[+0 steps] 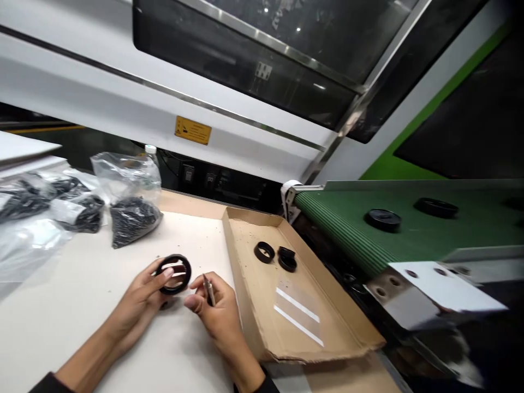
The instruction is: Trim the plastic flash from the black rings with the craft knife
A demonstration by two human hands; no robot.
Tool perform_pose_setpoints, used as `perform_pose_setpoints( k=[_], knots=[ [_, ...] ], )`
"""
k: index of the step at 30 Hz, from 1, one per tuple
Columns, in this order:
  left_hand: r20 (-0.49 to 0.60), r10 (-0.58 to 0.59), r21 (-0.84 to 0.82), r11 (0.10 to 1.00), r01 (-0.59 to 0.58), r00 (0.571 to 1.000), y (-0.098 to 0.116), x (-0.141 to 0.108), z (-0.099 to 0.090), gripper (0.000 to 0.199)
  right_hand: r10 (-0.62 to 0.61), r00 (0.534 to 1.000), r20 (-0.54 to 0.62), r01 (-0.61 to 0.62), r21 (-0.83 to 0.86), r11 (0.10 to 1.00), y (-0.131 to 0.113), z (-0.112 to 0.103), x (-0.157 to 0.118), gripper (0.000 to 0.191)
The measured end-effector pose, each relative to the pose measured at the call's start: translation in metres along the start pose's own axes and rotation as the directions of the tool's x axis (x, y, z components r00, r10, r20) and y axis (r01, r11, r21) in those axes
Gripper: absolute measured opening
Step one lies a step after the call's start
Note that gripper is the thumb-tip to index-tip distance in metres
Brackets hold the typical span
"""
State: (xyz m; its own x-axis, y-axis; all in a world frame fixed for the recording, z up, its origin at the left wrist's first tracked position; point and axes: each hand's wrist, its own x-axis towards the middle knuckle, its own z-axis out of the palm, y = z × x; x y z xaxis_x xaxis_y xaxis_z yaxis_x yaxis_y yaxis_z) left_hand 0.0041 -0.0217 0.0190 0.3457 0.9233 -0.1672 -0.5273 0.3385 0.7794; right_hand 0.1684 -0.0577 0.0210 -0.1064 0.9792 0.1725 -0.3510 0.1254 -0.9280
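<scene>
Above the white tabletop, my left hand (143,292) is closed on a black plastic ring (189,268), thumb on its rim and fingers behind it. The ring's open side faces me. Just to its right, my right hand (219,308) wraps round a small slim metal tool (209,289) with a pointed tip that sticks up past the fingers. Its kind is hard to make out, as the palm hides much of it. The fingertips of the right hand are near the ring, with a small gap between. Two more black parts, a ring (264,252) and a ring-shaped piece (287,260), lie in the cardboard tray (249,305).
Right of the tray runs a green conveyor belt (339,218) carrying several black round parts (382,219). A clear bag of small black pieces (135,218) stands at the back left, with more plastic bags (33,240) beside it. A white machine (102,87) rises behind the table.
</scene>
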Motion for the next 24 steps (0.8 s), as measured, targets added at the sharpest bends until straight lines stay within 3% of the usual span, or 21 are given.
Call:
perform_pose_setpoints(
  k=[3, 6, 9, 11, 17, 20, 22, 24],
  knots=[
    [0.047, 0.024, -0.043, 0.999, -0.022, 0.999, 0.001, -0.002, 0.004, 0.031, 0.025, 0.995, -0.096, -0.035, -0.107, 0.994, 0.011, 0.003, 0.005, 0.035],
    [0.042, 0.040, -0.017, 0.999, -0.040, 0.998, 0.001, -0.004, 0.004, 0.035, 0.033, 0.993, -0.110, -0.035, -0.016, 0.999, 0.020, 0.005, 0.006, 0.040],
    [0.045, 0.061, 0.100, 0.993, -0.065, 0.997, 0.002, -0.005, 0.002, 0.035, 0.054, 0.997, -0.047, -0.049, 0.109, 0.993, 0.019, 0.006, 0.003, 0.024],
    [0.054, 0.065, 0.229, 0.971, -0.075, 0.996, 0.002, -0.004, -0.001, 0.031, 0.069, 0.997, 0.044, -0.077, 0.209, 0.975, 0.014, 0.006, 0.000, 0.032],
    [0.147, 0.123, 0.601, 0.777, -0.187, 0.982, -0.009, -0.011, -0.003, 0.033, -0.008, 0.984, 0.177, -0.080, 0.487, 0.870, 0.003, 0.003, -0.011, 0.061],
    [0.144, 0.217, 0.677, 0.690, -0.256, 0.965, -0.010, -0.029, 0.006, 0.029, -0.065, 0.968, 0.242, -0.084, 0.559, 0.825, 0.003, 0.001, -0.012, 0.058],
    [0.148, 0.336, 0.719, 0.609, -0.335, 0.930, -0.007, -0.042, 0.016, 0.028, -0.082, 0.958, 0.275, -0.094, 0.570, 0.817, 0.002, 0.001, -0.011, 0.050],
    [0.261, 0.432, 0.725, 0.503, -0.471, 0.863, -0.001, -0.049, 0.025, 0.021, -0.064, 0.964, 0.257, -0.083, 0.521, 0.850, 0.000, 0.002, -0.011, 0.047]
  ],
)
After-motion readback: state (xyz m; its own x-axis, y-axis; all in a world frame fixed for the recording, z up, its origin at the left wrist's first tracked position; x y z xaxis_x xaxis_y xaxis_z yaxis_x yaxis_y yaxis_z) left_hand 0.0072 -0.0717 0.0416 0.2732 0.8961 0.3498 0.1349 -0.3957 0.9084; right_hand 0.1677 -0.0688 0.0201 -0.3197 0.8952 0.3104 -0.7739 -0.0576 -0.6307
